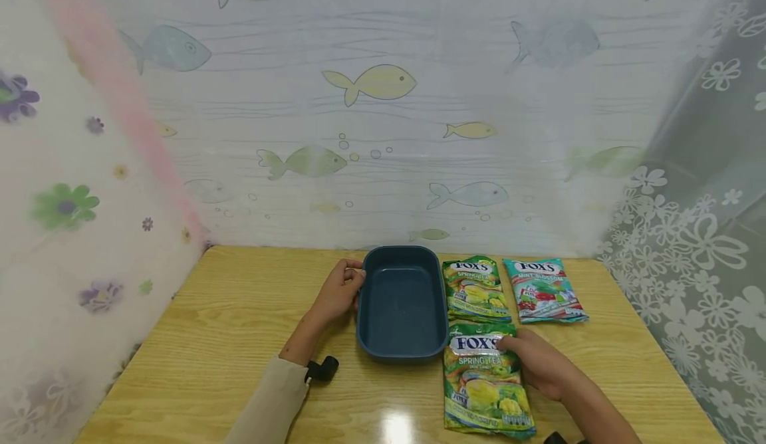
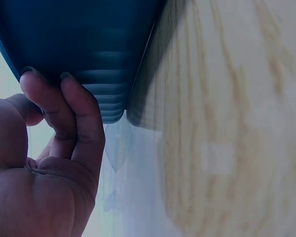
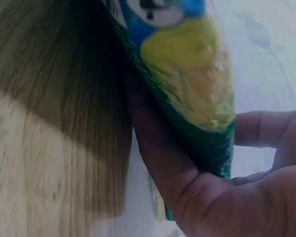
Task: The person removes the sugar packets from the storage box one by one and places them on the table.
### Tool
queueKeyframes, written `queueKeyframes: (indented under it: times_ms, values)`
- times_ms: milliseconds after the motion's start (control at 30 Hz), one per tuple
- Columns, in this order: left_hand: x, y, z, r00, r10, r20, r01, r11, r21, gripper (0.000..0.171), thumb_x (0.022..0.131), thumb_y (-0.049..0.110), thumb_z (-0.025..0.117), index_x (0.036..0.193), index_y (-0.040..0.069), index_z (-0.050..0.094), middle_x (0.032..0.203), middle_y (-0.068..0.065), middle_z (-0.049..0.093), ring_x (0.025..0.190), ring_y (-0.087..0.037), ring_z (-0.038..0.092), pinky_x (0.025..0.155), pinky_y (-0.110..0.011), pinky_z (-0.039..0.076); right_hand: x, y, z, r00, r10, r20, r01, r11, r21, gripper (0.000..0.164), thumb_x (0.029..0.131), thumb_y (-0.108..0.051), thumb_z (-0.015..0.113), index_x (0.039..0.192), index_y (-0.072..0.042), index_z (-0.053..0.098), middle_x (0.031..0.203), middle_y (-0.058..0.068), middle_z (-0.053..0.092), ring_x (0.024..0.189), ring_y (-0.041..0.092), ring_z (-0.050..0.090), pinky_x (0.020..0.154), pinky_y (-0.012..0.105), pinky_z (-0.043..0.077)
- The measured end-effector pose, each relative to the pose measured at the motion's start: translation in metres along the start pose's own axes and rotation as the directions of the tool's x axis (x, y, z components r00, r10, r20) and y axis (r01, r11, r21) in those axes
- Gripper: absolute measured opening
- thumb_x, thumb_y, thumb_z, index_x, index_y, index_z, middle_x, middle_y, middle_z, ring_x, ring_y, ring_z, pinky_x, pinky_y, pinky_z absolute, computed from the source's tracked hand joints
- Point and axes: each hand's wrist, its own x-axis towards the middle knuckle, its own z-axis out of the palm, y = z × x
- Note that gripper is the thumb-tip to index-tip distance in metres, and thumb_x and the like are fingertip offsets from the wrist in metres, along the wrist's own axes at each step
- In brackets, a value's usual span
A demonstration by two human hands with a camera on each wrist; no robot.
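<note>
A dark blue rectangular plastic tub (image 1: 402,311) stands on the wooden table with nothing inside it. My left hand (image 1: 340,291) grips its left rim; in the left wrist view the fingers (image 2: 84,113) lie against the ribbed outer wall, the thumb at the rim. To the right of the tub, my right hand (image 1: 541,364) holds a green and yellow Fox's Spring Tea candy bag (image 1: 485,384) by its right side. The thumb is on the bag's front, and in the right wrist view the other fingers (image 3: 158,143) pass beneath it.
A second Spring Tea candy bag (image 1: 475,290) lies behind the held one, close to the tub's right wall. Right of it is a teal and red Fox's Mint Blossom candy bag (image 1: 544,291). A fish-print curtain (image 1: 383,185) hangs along the table's back edge.
</note>
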Motion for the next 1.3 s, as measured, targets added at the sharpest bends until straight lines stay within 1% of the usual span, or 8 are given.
queueKeyframes:
  times_ms: [300,467,567,767,933,1033,1167,1300]
  values:
    - [0.000,0.001,0.001,1.000,0.008,-0.003,-0.008,1.000,-0.001,0.030,0.113,0.017,0.053,0.138,0.001,0.051,0.088,-0.017,0.063,0.056,-0.022,0.054,0.058,-0.033,0.052,-0.002,0.002,-0.010,0.998,0.009,-0.066,-0.018,0.991,-0.136,0.063,0.112,-0.018,0.049,0.155,0.020,0.023,0.124,0.016,0.068,0.105,0.025,0.072,0.089,0.047,0.062]
    - [-0.001,0.000,0.002,1.000,0.003,0.002,-0.003,1.000,-0.008,0.030,0.113,0.018,0.054,0.137,0.001,0.051,0.093,-0.021,0.063,0.056,-0.022,0.054,0.058,-0.033,0.053,-0.003,0.000,-0.011,0.988,0.026,-0.150,-0.054,0.981,-0.188,0.064,0.111,-0.018,0.054,0.152,0.020,0.024,0.119,0.018,0.069,0.097,0.025,0.074,0.083,0.046,0.063]
    - [-0.001,0.000,0.002,1.000,-0.006,0.003,0.006,1.000,-0.013,0.030,0.113,0.019,0.054,0.138,0.002,0.052,0.096,-0.022,0.064,0.057,-0.023,0.055,0.059,-0.035,0.053,-0.004,-0.002,-0.012,0.979,0.028,-0.202,-0.073,0.973,-0.218,0.059,0.110,-0.018,0.054,0.148,0.019,0.027,0.116,0.022,0.069,0.093,0.027,0.075,0.080,0.046,0.063]
    - [-0.001,0.000,0.001,1.000,-0.019,0.002,0.019,0.999,-0.027,0.031,0.113,0.021,0.055,0.138,0.004,0.053,0.100,-0.021,0.066,0.059,-0.023,0.056,0.061,-0.037,0.054,-0.006,-0.003,-0.018,0.956,-0.021,-0.293,-0.064,0.958,-0.278,0.047,0.111,-0.019,0.050,0.139,0.017,0.041,0.118,0.025,0.066,0.090,0.030,0.074,0.079,0.046,0.063]
    - [0.000,-0.004,-0.006,0.999,-0.041,0.013,0.042,0.999,-0.020,0.031,0.113,0.025,0.056,0.138,0.006,0.055,0.100,-0.017,0.067,0.062,-0.025,0.060,0.065,-0.037,0.056,-0.009,-0.005,-0.024,0.948,-0.056,-0.313,-0.041,0.955,-0.295,0.042,0.111,-0.018,0.050,0.134,0.017,0.047,0.116,0.024,0.069,0.089,0.035,0.076,0.079,0.047,0.064]
    - [-0.002,-0.007,-0.014,0.998,-0.057,0.012,0.057,0.998,-0.005,0.033,0.113,0.028,0.055,0.139,0.007,0.056,0.098,-0.014,0.065,0.065,-0.028,0.063,0.068,-0.038,0.057,-0.010,-0.007,-0.027,0.937,-0.083,-0.339,-0.040,0.939,-0.341,0.040,0.111,-0.016,0.050,0.134,0.017,0.048,0.114,0.024,0.069,0.089,0.034,0.076,0.078,0.045,0.064]
    - [-0.006,-0.008,-0.028,0.998,-0.060,0.005,0.060,0.997,0.041,0.038,0.113,0.031,0.054,0.141,0.005,0.055,0.099,-0.015,0.063,0.069,-0.030,0.066,0.071,-0.038,0.057,-0.011,-0.009,-0.031,0.907,-0.140,-0.398,-0.047,0.903,-0.426,0.035,0.112,-0.015,0.050,0.131,0.015,0.051,0.116,0.026,0.067,0.088,0.030,0.074,0.076,0.043,0.063]
    - [-0.012,-0.009,-0.043,0.999,-0.052,0.005,0.051,0.992,0.113,0.043,0.113,0.036,0.055,0.141,0.003,0.055,0.103,-0.018,0.065,0.077,-0.029,0.070,0.075,-0.038,0.059,-0.013,-0.010,-0.032,0.868,-0.232,-0.439,-0.046,0.843,-0.535,0.031,0.110,-0.015,0.054,0.126,0.011,0.056,0.115,0.025,0.067,0.088,0.028,0.074,0.072,0.039,0.061]
